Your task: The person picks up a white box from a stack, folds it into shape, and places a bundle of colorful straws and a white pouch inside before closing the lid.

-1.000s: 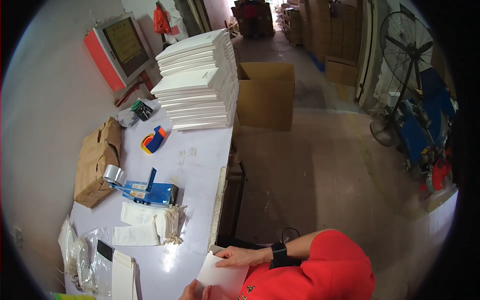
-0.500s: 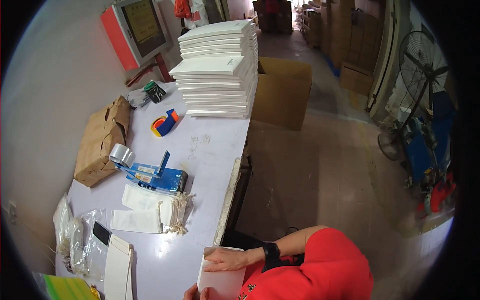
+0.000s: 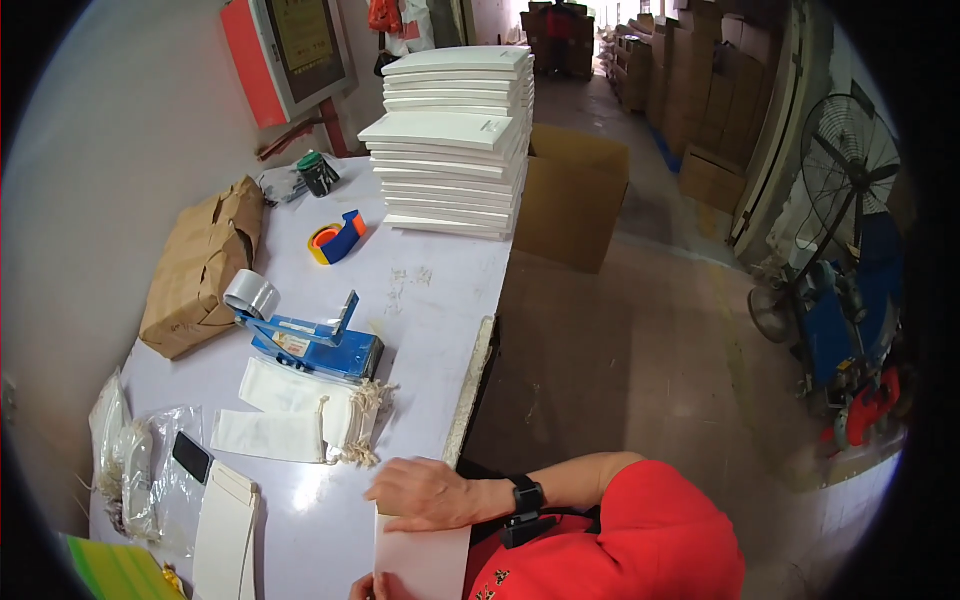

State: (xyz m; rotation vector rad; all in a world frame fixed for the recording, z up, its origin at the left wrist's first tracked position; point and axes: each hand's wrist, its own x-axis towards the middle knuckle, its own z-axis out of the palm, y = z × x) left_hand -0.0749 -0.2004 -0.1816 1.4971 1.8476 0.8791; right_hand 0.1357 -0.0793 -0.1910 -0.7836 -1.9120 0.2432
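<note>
A flat white piece, like a slim box or folded card [image 3: 425, 562], is held upright-lengthwise at the table's near edge, in front of my red top. My right hand [image 3: 425, 494], with a black watch on the wrist, bends over its far end, fingers curled at the corner. My left hand [image 3: 368, 588] grips the near left edge; most of it is cut off by the picture's lower rim. To the left lie several long white flat pieces [image 3: 224, 535] and a dark phone [image 3: 192, 457]. White drawstring pouches [image 3: 268, 435] with beige cords rest farther up.
A tall stack of white flat boxes [image 3: 445, 140] stands at the table's far end. Nearer are a blue tape dispenser [image 3: 335, 352], an orange-and-blue tape cutter [image 3: 338, 238] and a brown paper parcel [image 3: 200, 275]. An open carton [image 3: 575, 200] and a fan [image 3: 850, 150] stand on the floor.
My right hand has slid up and left from lying on the white piece to curling over its far end. The white piece and left hand have moved slightly left; the view has shifted a little.
</note>
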